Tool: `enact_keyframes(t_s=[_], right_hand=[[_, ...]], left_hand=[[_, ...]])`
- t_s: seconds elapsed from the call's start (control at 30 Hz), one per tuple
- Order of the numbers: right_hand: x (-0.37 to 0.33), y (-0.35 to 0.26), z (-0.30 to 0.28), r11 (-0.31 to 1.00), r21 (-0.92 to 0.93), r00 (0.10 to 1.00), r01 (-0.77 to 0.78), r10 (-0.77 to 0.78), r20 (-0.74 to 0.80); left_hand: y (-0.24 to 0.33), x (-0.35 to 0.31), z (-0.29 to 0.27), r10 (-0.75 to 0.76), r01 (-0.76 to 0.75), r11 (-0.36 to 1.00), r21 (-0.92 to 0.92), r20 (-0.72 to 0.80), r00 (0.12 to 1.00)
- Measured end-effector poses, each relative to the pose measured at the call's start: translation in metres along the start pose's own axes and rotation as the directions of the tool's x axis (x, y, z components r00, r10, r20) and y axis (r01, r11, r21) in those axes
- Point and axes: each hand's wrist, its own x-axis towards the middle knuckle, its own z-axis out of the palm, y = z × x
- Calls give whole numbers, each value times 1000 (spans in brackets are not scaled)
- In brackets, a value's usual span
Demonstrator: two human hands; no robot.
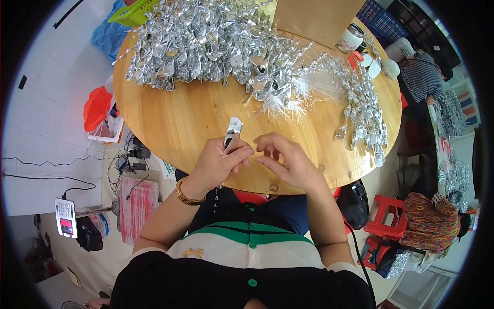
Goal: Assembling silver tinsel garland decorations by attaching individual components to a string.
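My left hand [218, 160] is closed in a pinch around a shiny silver strip [234, 126], whose rounded end sticks up above the fingers. Below that hand dangles a thin strand [216, 198] with small silver bits. Just to its right is my right hand [287, 160], its fingers curved and apart, and I see nothing between them. Both hands are over the near edge of the round wooden table [180, 118]. A large heap of silver leaf-like garlands [200, 44] covers the far side, with white wispy thread ends [288, 105] trailing toward me.
More silver strands [363, 113] lie along the table's right side. Behind stand a brown cardboard piece [316, 20], a jar [351, 38] and a green basket [133, 13]. Red stools [386, 216] and two people are at right. Cables [126, 162] lie on the floor at left.
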Motion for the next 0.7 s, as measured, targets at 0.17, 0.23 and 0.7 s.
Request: enact_keyframes(t_s=[0.17,0.23,0.7], right_hand=[[-7,5,2,995,-16,952,101,-101,-289],[-8,-6,9,994,28,931,104,-87,-354],[-2,-6,29,989,149,832,24,63,-551]], left_hand=[[-14,3,-8,-48,49,996,68,-18,999],[-34,7,-3,220,-221,975,-28,-50,974],[-29,0,11,166,-157,977,-143,52,985]])
